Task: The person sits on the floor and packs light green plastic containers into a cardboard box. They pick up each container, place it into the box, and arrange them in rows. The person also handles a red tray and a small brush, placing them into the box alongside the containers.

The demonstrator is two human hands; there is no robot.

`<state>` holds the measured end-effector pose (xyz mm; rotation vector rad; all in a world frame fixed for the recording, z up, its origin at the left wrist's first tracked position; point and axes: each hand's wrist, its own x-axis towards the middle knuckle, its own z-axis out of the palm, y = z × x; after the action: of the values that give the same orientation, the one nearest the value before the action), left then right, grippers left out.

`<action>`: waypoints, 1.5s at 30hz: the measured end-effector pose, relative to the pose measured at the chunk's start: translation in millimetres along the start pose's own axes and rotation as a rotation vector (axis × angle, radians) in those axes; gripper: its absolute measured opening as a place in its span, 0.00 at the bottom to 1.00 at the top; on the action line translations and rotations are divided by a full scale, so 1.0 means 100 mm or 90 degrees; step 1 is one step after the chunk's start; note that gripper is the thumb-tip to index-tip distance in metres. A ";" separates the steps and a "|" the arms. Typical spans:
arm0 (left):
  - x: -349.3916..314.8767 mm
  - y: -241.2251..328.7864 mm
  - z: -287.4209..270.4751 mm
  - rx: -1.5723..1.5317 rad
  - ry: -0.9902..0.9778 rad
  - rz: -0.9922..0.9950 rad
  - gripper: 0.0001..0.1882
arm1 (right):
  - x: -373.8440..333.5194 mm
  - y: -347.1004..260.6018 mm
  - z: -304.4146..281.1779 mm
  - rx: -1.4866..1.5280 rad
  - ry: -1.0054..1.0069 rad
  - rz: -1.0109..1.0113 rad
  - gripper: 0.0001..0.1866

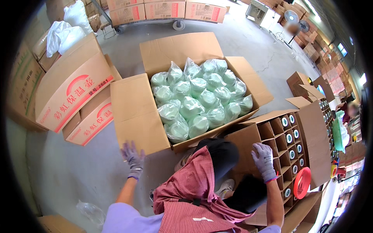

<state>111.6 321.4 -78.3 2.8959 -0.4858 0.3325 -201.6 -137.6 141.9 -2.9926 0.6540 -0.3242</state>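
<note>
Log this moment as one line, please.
Left gloved hand: open, beside cardboard flap | Right gloved hand: curled, at partitioned carton, contact unclear | Upper carton: clear-bagged pale-green containers

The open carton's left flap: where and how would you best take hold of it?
Probably pinch the left flap by its free outer edge, coming from the left: it is thin, flat and folded outward, away from the bagged pale-green pieces. The left hand is nearest.
</note>
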 end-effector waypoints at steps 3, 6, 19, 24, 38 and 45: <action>-0.02 0.41 0.10 -0.063 -0.130 -0.004 0.47 | 0.00 -0.24 0.01 0.004 -0.022 -0.020 0.15; -0.04 0.63 0.31 -0.063 -0.135 -0.065 0.49 | -0.03 -0.49 -0.11 -0.008 -0.024 -0.023 0.14; 0.01 -0.80 0.22 -0.638 -0.078 -0.413 0.31 | 0.18 -0.57 -0.08 0.134 -0.157 -0.007 0.17; 0.23 -0.67 -0.38 -1.127 -0.178 -0.377 0.17 | 0.21 -0.22 0.02 0.263 -0.038 0.142 0.19; 1.95 -0.43 -0.32 -0.685 -0.011 -0.096 0.18 | 0.22 0.58 1.02 0.461 -0.326 -0.048 0.13; 3.22 0.11 -0.48 -0.034 0.060 -0.105 0.14 | 0.58 0.35 0.78 0.514 -0.350 0.197 0.21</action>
<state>395.4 225.8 49.1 2.8285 -0.2343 0.4215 -147.4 -192.7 72.8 -2.0326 0.6855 0.2120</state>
